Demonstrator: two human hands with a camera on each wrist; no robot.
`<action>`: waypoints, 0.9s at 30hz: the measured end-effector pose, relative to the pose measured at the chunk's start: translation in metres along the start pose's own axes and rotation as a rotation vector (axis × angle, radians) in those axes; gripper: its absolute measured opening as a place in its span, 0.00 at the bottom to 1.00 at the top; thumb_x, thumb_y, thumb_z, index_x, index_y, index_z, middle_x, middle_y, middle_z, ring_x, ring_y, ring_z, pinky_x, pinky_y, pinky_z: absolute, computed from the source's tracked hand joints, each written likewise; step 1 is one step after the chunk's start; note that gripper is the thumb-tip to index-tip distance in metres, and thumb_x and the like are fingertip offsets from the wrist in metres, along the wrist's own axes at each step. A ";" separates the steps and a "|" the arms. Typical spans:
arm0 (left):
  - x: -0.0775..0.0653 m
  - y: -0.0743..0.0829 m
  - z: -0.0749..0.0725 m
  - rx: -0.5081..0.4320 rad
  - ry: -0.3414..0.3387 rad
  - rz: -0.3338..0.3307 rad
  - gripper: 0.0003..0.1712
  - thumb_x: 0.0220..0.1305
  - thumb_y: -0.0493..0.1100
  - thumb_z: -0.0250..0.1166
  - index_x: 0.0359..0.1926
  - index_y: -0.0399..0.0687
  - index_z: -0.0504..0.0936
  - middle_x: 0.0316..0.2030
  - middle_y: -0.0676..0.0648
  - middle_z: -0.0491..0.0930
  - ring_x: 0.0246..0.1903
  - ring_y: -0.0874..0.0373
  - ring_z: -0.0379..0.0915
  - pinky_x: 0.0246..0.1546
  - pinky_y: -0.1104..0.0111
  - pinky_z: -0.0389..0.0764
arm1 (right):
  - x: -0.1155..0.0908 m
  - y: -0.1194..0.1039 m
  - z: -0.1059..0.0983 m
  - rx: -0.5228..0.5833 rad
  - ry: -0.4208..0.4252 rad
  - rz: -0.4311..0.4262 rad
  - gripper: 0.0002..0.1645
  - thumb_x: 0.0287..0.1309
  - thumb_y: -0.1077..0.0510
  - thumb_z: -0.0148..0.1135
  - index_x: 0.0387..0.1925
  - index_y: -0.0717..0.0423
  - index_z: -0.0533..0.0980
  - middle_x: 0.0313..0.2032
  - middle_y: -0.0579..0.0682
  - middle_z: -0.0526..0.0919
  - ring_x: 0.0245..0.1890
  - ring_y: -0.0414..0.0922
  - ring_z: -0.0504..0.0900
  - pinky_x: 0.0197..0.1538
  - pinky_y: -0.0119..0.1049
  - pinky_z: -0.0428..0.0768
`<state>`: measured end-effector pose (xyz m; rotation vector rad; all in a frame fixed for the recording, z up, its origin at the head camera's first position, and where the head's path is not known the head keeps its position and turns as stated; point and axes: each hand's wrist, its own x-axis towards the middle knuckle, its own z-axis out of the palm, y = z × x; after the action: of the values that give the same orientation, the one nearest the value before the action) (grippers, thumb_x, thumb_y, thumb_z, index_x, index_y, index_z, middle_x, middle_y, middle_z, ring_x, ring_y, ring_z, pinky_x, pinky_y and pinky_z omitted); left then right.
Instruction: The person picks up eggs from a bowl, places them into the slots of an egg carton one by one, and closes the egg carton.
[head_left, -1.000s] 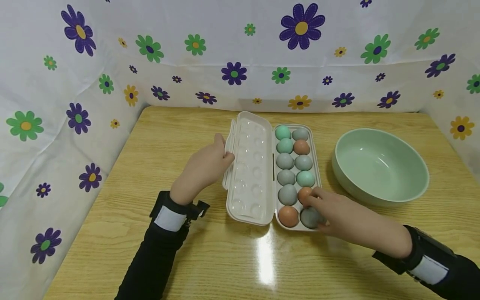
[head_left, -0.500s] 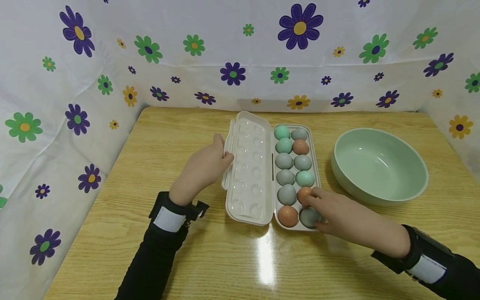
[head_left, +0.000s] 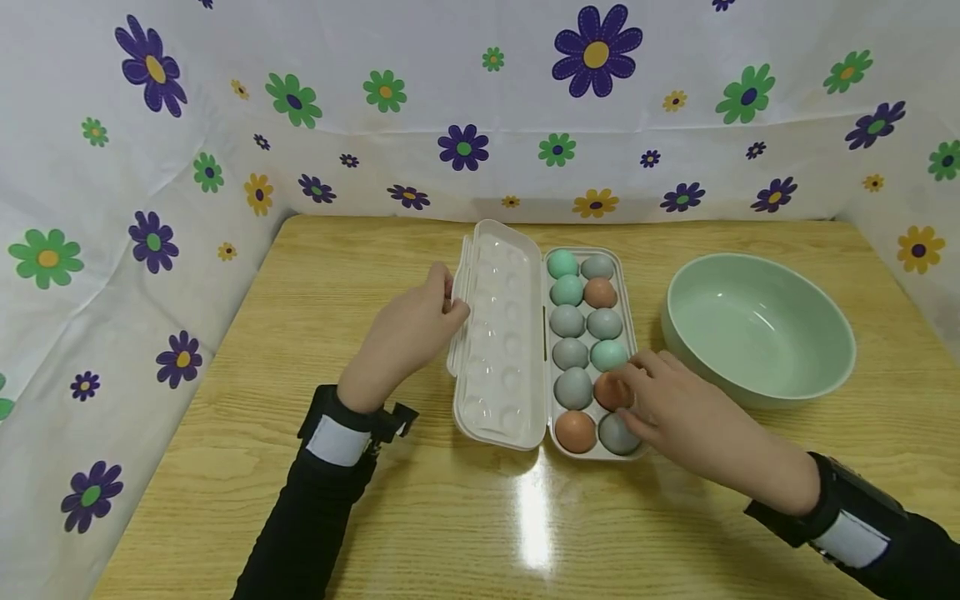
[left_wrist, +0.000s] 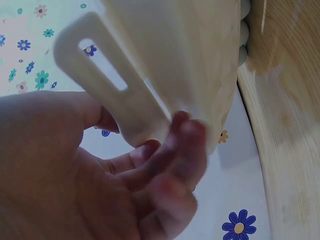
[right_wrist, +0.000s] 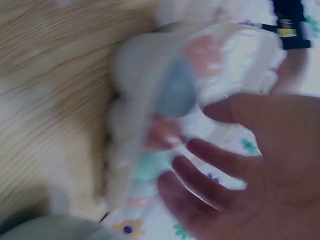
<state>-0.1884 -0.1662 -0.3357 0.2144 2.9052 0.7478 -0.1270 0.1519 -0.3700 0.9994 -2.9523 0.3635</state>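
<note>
An egg carton point(head_left: 626, 321) lies open on the table, its tray filled with two columns of brown, grey and mint-green eggs. My left hand point(head_left: 405, 337) pinches the edge of the raised translucent lid point(head_left: 498, 333); in the left wrist view its thumb and fingers lie around the slotted flap point(left_wrist: 70, 56). Over the tray's near right side, my right hand point(head_left: 697, 421) hovers by a brown egg point(head_left: 607, 390) seated in the right column. The blurred right wrist view shows that hand's fingers spread around the egg, seemingly apart from it. A grey egg point(head_left: 617, 435) sits just nearer.
A pale green bowl point(head_left: 693, 362) stands right of the carton, close to my right forearm. The wooden table point(head_left: 420, 517) reaches back to a flowered cloth point(head_left: 330, 50) that hangs behind and at both sides.
My right hand's fingers have loosened from the brown egg and drawn slightly up and right, leaving the egg in the tray. The left hand has kept its hold on the lid.
</note>
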 end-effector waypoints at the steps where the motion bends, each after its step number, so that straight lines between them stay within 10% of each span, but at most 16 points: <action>1: 0.000 0.001 0.000 -0.002 0.002 -0.001 0.16 0.75 0.50 0.48 0.52 0.43 0.65 0.22 0.49 0.67 0.19 0.55 0.66 0.19 0.68 0.63 | 0.001 0.001 0.002 -0.002 0.031 0.014 0.16 0.64 0.57 0.67 0.51 0.57 0.77 0.47 0.54 0.79 0.46 0.49 0.76 0.47 0.42 0.80; 10: -0.003 0.011 0.003 -0.072 0.027 -0.023 0.19 0.76 0.53 0.46 0.56 0.45 0.66 0.25 0.45 0.72 0.22 0.52 0.69 0.21 0.67 0.68 | 0.002 0.013 0.023 0.211 -0.009 0.245 0.37 0.78 0.47 0.47 0.74 0.69 0.56 0.64 0.73 0.72 0.65 0.67 0.74 0.64 0.62 0.73; 21: -0.007 0.027 0.007 -0.227 0.102 -0.014 0.22 0.79 0.56 0.41 0.59 0.48 0.68 0.58 0.42 0.81 0.33 0.51 0.77 0.28 0.63 0.75 | 0.003 0.013 0.024 0.383 -0.040 0.370 0.47 0.79 0.36 0.32 0.80 0.63 0.35 0.74 0.68 0.63 0.71 0.65 0.69 0.67 0.62 0.70; 27: -0.010 0.035 0.014 -0.284 0.155 0.042 0.20 0.79 0.52 0.41 0.59 0.46 0.68 0.38 0.43 0.82 0.23 0.54 0.71 0.23 0.66 0.71 | 0.004 0.016 0.023 0.481 -0.065 0.405 0.48 0.78 0.34 0.28 0.80 0.62 0.32 0.74 0.67 0.63 0.71 0.65 0.68 0.70 0.63 0.66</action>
<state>-0.1732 -0.1312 -0.3302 0.1946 2.8958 1.2212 -0.1383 0.1571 -0.3954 0.4099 -3.1847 1.1052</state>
